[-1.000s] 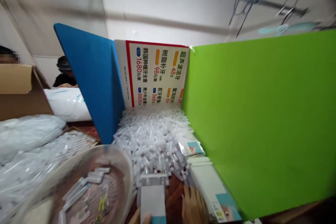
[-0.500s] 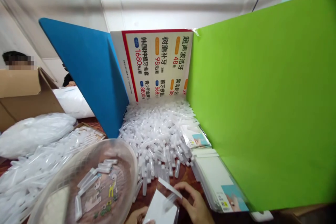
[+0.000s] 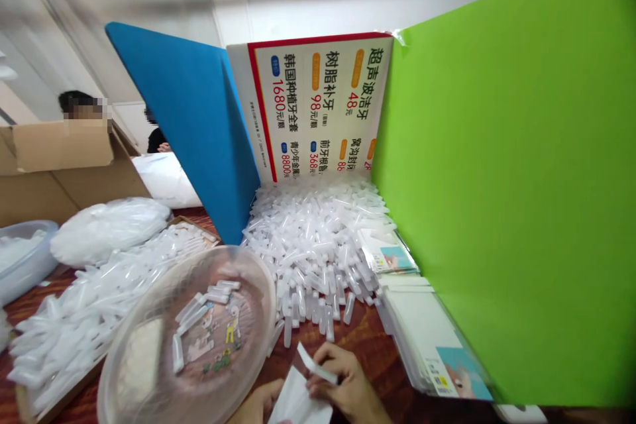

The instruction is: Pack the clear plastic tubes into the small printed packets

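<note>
My left hand (image 3: 263, 401) is closed around the side of a thin white-and-clear box (image 3: 298, 401) at the bottom middle, partly cut off by the frame. At the box's upper end, my right hand (image 3: 342, 377) has its fingers bent and pinched. A white strip (image 3: 318, 366), which looks like the box's flap, stands up across those fingers. Whether something small is between the fingertips is hidden. Just beyond the hands spreads a heap of small translucent capped tubes (image 3: 318, 245). Left of them stands a round plastic basket (image 3: 271, 305) with several tubes and a pale block inside.
Flat boxes with teal pictures (image 3: 437, 344) are stacked at right, along a green panel (image 3: 507, 179). A blue panel (image 3: 183, 126) and a printed board (image 3: 318, 106) wall in the heap. At left are a tray of tubes (image 3: 99, 305), a bag (image 3: 109, 228), a carton (image 3: 59, 146) and people behind.
The view has swung left, so things sit further right. My right fingers have moved from the side of the strip down to the box's upper edge. The box stays in my left hand.
</note>
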Demonstrator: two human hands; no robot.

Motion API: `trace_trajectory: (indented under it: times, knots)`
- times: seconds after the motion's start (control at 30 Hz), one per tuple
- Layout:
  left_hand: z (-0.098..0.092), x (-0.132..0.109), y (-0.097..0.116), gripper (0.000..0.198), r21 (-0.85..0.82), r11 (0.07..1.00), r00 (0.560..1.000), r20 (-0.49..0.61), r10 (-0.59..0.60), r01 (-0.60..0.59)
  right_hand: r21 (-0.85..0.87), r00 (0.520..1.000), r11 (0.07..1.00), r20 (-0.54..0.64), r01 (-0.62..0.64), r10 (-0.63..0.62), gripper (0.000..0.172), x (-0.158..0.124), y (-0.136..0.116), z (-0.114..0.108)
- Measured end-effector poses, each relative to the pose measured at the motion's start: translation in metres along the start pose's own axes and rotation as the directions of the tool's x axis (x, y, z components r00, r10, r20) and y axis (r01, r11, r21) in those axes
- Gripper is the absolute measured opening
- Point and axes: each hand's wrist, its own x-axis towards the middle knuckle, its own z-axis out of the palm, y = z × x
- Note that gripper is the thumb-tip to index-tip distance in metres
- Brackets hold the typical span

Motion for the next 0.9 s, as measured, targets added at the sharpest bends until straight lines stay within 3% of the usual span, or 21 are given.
trace_trajectory:
  times: [0.07, 0.13, 0.2, 0.27, 0.33, 0.43, 0.53, 0.63, 0.7, 0.77, 0.87, 0.9]
  knots:
    - [0.002, 0.0, -0.004, 0.097, 0.007, 0.999, 0.999, -0.021, 0.046, -0.045, -0.079, 0.999, 0.997, 0.034, 0.012, -0.009, 0.046, 0.006, -0.002, 0.002]
    - [0.003, 0.0, -0.009, 0.089, -0.001, 0.994, 0.992, -0.059, 0.108, -0.108, -0.279, 0.985, 0.96, -0.17, -0.029, -0.02, 0.047, 0.014, 0.001, 0.0]
    - [0.004, -0.001, -0.014, 0.084, -0.021, 0.987, 0.981, -0.115, 0.154, -0.158, -0.481, 0.905, 0.863, -0.42, -0.153, -0.074, 0.04, 0.022, 0.009, -0.003]
    - [0.004, -0.003, -0.018, 0.084, -0.078, 0.981, 0.97, -0.182, 0.163, -0.179, -0.584, 0.86, 0.777, -0.497, -0.235, -0.113, 0.033, 0.028, 0.019, -0.007]
    - [0.004, -0.005, -0.02, 0.087, -0.172, 0.964, 0.961, -0.224, 0.162, -0.203, -0.596, 0.87, 0.768, -0.481, -0.235, -0.107, 0.032, 0.028, 0.025, -0.011]
    - [0.006, -0.009, -0.019, 0.081, -0.283, 0.926, 0.961, -0.186, 0.203, -0.251, -0.325, 0.881, 0.923, -0.472, -0.206, 0.03, 0.042, 0.021, 0.023, -0.011]
    - [0.008, -0.015, -0.016, 0.074, -0.365, 0.895, 0.966, -0.12, 0.227, -0.256, 0.149, 0.9, 0.976, -0.385, -0.157, 0.204, 0.061, 0.012, 0.005, 0.001]
    - [0.007, -0.022, -0.014, 0.073, -0.393, 0.893, 0.975, -0.096, 0.198, -0.22, 0.335, 0.927, 0.929, -0.274, -0.156, 0.254, 0.057, 0.009, -0.014, 0.022]
    - [0.005, -0.029, -0.013, 0.072, -0.399, 0.893, 0.978, -0.105, 0.181, -0.209, 0.303, 0.945, 0.927, -0.171, -0.219, 0.279, 0.043, 0.008, -0.022, 0.034]
    - [0.003, -0.037, -0.012, 0.072, -0.403, 0.89, 0.977, -0.115, 0.18, -0.212, 0.168, 0.967, 0.956, -0.048, -0.239, 0.25, 0.039, 0.007, -0.028, 0.039]
    - [0.0, -0.05, -0.01, 0.072, -0.412, 0.876, 0.968, -0.125, 0.217, -0.25, -0.06, 0.968, 0.985, 0.185, -0.16, 0.168, 0.035, 0.011, -0.044, 0.033]
    - [0.0, -0.054, -0.011, 0.073, -0.433, 0.862, 0.964, -0.131, 0.231, -0.265, -0.11, 0.965, 0.985, 0.215, -0.13, 0.152, 0.033, 0.018, -0.053, 0.03]
